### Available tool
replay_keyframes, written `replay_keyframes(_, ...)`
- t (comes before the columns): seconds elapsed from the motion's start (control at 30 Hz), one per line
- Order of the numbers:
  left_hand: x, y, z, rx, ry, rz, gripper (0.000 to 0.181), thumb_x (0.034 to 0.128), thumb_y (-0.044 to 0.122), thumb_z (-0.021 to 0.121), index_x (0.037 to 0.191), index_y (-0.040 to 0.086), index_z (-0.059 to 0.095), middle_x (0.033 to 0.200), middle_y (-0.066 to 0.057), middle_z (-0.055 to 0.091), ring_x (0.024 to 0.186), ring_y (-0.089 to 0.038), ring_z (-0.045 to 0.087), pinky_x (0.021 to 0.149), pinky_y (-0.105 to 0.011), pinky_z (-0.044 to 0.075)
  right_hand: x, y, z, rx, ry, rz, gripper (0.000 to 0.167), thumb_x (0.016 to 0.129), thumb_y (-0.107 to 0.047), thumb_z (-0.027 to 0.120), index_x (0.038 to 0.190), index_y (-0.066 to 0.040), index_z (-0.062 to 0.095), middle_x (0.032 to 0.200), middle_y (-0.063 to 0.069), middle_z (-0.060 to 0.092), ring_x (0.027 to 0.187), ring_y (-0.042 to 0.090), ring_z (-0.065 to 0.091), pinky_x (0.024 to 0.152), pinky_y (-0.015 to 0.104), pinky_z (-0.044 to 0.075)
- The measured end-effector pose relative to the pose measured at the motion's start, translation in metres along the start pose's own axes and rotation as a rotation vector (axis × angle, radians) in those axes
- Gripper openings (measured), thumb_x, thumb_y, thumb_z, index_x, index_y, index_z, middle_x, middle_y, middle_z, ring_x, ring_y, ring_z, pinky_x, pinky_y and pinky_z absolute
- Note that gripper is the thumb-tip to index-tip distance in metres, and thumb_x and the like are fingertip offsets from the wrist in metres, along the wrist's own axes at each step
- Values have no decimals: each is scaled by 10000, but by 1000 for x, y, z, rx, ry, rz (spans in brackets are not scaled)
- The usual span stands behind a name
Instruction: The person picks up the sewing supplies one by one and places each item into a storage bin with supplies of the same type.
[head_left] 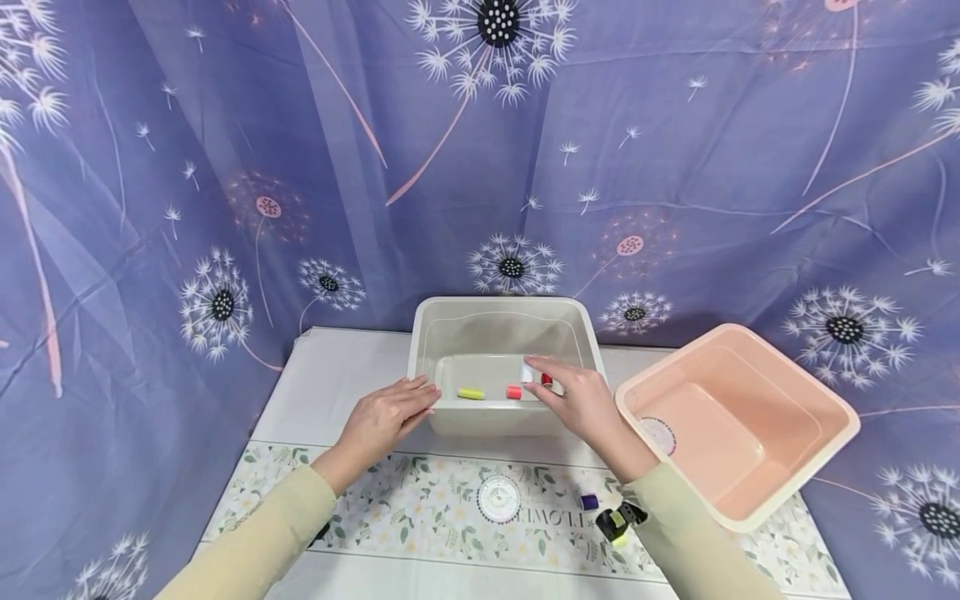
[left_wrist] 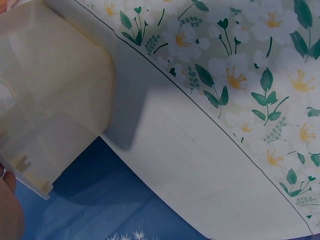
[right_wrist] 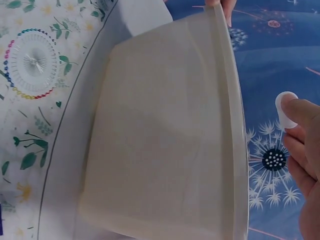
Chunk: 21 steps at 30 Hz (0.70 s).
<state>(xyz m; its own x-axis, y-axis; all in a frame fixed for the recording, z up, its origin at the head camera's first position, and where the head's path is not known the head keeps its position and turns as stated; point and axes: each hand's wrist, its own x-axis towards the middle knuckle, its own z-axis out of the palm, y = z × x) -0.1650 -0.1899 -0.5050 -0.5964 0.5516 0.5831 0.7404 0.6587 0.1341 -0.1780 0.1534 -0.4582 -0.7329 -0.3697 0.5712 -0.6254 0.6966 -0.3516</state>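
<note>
A grey plastic bin [head_left: 495, 421] stands on the table near the curtain. My left hand [head_left: 390, 417] holds its front left corner, with fingers over the rim and the thumb outside. Above the bin's front right part, my right hand [head_left: 585, 404] pinches a white thread spool [right_wrist: 286, 109] between thumb and fingers. Inside the bin lie a yellow spool [head_left: 471, 393], a coral-red spool [head_left: 513, 392] and a dark red spool [head_left: 547, 381], the last partly hidden by the right hand. In the left wrist view only a few fingertips [left_wrist: 9, 180] show at the rim.
A pink bin [head_left: 806, 454] stands tilted in angle at the right, with a round pin wheel [head_left: 658, 435] seen within its outline. Another pin wheel [head_left: 498, 499] lies on the floral cloth. A purple spool [head_left: 589, 502] and a yellow-green item [head_left: 619, 541] lie near my right forearm.
</note>
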Motion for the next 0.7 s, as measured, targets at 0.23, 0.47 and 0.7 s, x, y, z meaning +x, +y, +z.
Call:
replay_keyframes(0.23, -1, 0, 0, 5, 2, 3, 386, 863, 151, 895, 1230, 65, 812, 1240, -99, 783, 1188, -278, 743, 1051, -480, 594, 13, 5, 4, 17, -37, 28, 414, 897, -204, 876, 1278, -67, 785, 1242, 169, 768, 1115, 406, 753, 972, 569, 618)
replay_keyframes(0.47, 1, 1, -1, 10, -13, 0, 408, 851, 145, 905, 1243, 83, 810, 1254, -90, 779, 1190, -269, 743, 1054, -473, 593, 23, 11, 8, 41, -66, 62, 397, 910, -205, 864, 1277, -76, 784, 1227, 142, 780, 1080, 383, 766, 960, 546, 626)
replay_keyframes(0.7, 0, 0, -2, 11, -28, -3, 415, 855, 145, 893, 1258, 90, 805, 1267, -86, 775, 1205, -260, 737, 1070, -461, 584, 36, 17, 11, 61, -136, 113, 403, 928, -229, 849, 1295, -80, 777, 1209, 131, 786, 1039, 382, 774, 954, 548, 625)
